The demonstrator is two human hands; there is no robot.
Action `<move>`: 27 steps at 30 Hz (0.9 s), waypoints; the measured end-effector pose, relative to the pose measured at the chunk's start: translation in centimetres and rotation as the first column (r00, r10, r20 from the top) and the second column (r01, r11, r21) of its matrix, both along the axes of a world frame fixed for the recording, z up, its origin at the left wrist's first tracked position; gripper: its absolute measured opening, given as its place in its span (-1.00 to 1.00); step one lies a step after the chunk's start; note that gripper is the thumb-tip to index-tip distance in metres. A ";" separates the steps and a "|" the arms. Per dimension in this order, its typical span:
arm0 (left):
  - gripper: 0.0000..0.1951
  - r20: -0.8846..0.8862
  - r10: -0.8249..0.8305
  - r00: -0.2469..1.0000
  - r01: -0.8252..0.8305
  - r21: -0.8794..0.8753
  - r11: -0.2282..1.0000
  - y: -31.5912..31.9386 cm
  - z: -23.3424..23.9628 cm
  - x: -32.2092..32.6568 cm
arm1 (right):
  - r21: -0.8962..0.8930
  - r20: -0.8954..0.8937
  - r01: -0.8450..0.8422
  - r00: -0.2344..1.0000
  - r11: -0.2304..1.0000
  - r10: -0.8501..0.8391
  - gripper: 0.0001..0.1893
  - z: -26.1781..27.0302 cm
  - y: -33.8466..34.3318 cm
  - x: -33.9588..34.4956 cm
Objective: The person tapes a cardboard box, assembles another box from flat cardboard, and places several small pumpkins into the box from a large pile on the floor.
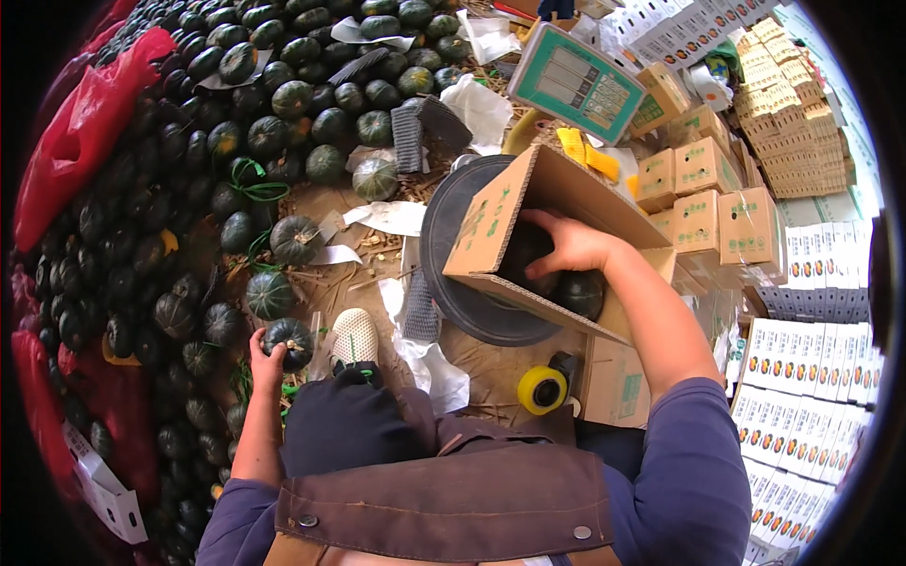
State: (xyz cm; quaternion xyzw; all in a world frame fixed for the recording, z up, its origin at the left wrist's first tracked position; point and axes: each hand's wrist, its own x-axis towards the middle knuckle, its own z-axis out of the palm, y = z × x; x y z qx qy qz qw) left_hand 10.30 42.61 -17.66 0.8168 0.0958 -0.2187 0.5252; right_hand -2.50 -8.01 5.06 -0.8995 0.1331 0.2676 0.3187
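My left hand (266, 359) is closed around a dark green kabocha squash (290, 339), low at the left beside my shoe. Its pale stem faces up. My right hand (577, 244) reaches into an open cardboard box (488, 223), fingers spread over a dark squash (522, 247) that the hand and shade partly hide. Another squash (580, 293) lies beside it in the same box. Beneath the box is a round black platform (453, 297), and the box's open side faces me.
A large heap of squashes (141, 212) fills the left. A green weighing-scale display (577, 83) stands beyond the box. Packed cartons (697, 205) and stacked white boxes (800, 361) line the right. Yellow tape (542, 390) and paper scraps (432, 368) lie on the floor.
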 end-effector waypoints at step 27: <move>-0.24 -0.036 -0.044 0.998 0.053 0.316 0.947 1.6 -2.5 -2.7 | 0.353 -0.090 0.494 0.863 0.795 -0.496 -0.20 0.0 -2.8 -3.5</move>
